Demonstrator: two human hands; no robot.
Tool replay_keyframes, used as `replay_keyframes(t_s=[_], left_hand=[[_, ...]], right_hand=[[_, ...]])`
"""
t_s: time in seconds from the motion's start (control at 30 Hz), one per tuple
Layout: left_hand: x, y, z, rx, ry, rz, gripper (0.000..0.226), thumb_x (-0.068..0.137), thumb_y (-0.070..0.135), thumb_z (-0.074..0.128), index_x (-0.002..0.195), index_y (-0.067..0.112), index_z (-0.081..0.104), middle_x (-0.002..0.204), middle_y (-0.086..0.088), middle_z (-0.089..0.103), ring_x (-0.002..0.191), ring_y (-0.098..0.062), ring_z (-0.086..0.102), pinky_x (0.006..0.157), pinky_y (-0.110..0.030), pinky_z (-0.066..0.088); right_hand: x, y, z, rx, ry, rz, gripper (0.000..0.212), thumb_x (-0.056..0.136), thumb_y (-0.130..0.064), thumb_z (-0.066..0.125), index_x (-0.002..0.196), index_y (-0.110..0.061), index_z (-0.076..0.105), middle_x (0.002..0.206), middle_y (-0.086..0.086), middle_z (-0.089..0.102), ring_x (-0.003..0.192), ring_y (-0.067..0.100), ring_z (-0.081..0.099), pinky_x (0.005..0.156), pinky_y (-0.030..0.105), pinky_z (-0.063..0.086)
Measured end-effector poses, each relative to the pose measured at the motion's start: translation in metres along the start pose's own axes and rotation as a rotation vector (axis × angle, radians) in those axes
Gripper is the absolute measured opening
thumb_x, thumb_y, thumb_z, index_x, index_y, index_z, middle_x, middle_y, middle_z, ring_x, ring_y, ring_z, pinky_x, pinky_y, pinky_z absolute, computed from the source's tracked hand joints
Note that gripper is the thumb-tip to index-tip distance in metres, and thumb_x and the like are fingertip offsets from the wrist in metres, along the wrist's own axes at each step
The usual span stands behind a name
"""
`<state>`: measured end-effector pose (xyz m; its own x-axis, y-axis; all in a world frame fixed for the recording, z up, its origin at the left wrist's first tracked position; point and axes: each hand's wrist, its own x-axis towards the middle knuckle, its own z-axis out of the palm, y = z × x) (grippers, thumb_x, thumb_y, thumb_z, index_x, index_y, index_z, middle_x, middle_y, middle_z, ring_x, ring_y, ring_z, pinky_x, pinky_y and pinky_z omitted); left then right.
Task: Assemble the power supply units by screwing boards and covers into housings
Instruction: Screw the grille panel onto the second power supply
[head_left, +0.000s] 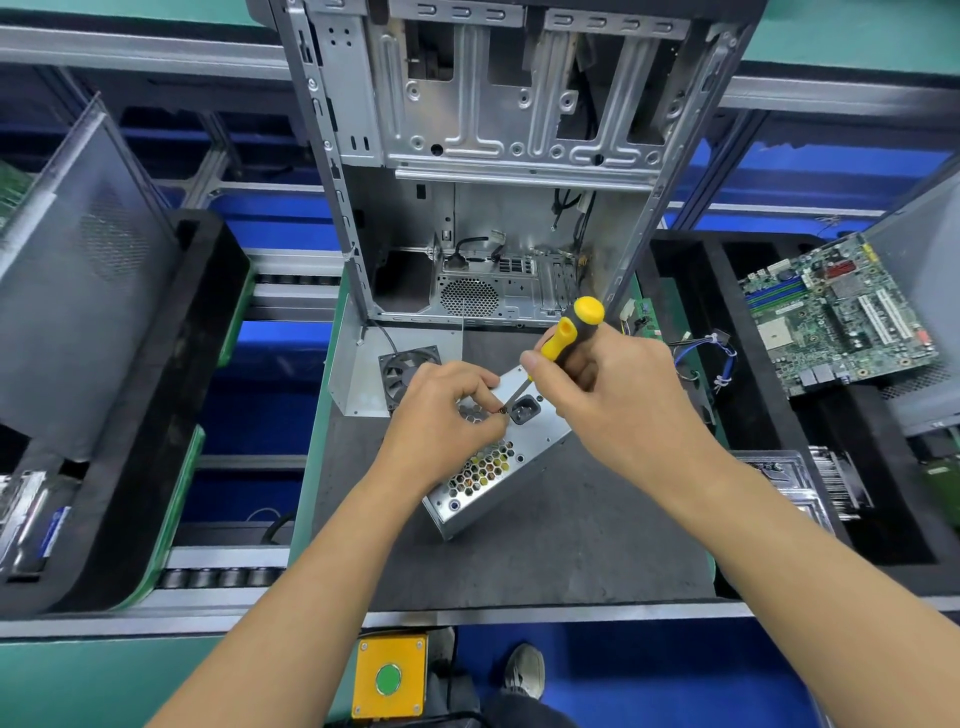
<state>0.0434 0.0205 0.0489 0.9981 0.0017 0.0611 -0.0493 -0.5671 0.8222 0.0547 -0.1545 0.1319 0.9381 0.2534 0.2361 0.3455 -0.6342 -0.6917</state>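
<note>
A silver power supply unit (498, 467) lies tilted on the dark mat, its honeycomb vent and black power socket (524, 409) facing up. My left hand (441, 415) rests on the unit's top face and pinches a small screw (502, 410) beside the socket. My right hand (613, 384) grips a yellow and black screwdriver (569, 330), whose thin shaft slants down to the screw. The unit's far corner is hidden under both hands.
An open metal computer case (493, 156) stands behind the mat. A black fan (402, 371) lies by a metal plate at the case's foot. A green motherboard (836, 317) sits in a black foam tray at right. Grey panels stand at left. A yellow button box (389, 675) hangs below.
</note>
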Motion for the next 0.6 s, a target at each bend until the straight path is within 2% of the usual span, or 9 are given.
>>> replay_keyframes(t_s=[0.3,0.5,0.6], left_hand=[[0.0001,0.0006,-0.0005,0.023,-0.020,-0.012,0.035,0.071,0.018,0.084,0.061,0.040,0.059,0.105,0.026,0.063,0.105,-0.010,0.047,0.086,-0.023,0.036],[-0.0014,0.0007,-0.0002,-0.008,-0.024,-0.021,0.032,0.070,0.017,0.084,0.060,0.036,0.061,0.105,0.025,0.064,0.107,-0.011,0.047,0.090,-0.028,0.040],[-0.0017,0.0005,-0.0004,-0.009,-0.022,-0.018,0.033,0.070,0.017,0.084,0.061,0.038,0.060,0.104,0.025,0.063,0.107,-0.010,0.047,0.090,-0.028,0.040]], right_hand=[[-0.0020,-0.0019,-0.0029,0.018,0.000,0.032,0.023,0.090,-0.037,0.066,0.083,-0.015,0.065,0.055,-0.004,0.058,0.056,0.012,0.055,0.055,0.026,0.044],[-0.0013,-0.0039,-0.0027,0.008,-0.026,0.054,0.023,0.090,-0.037,0.066,0.085,-0.015,0.064,0.058,-0.003,0.061,0.057,0.013,0.062,0.060,0.034,0.048],[0.0001,-0.0046,-0.0025,-0.018,-0.048,0.044,0.023,0.090,-0.038,0.066,0.087,-0.016,0.064,0.059,-0.004,0.062,0.060,0.012,0.061,0.062,0.032,0.049]])
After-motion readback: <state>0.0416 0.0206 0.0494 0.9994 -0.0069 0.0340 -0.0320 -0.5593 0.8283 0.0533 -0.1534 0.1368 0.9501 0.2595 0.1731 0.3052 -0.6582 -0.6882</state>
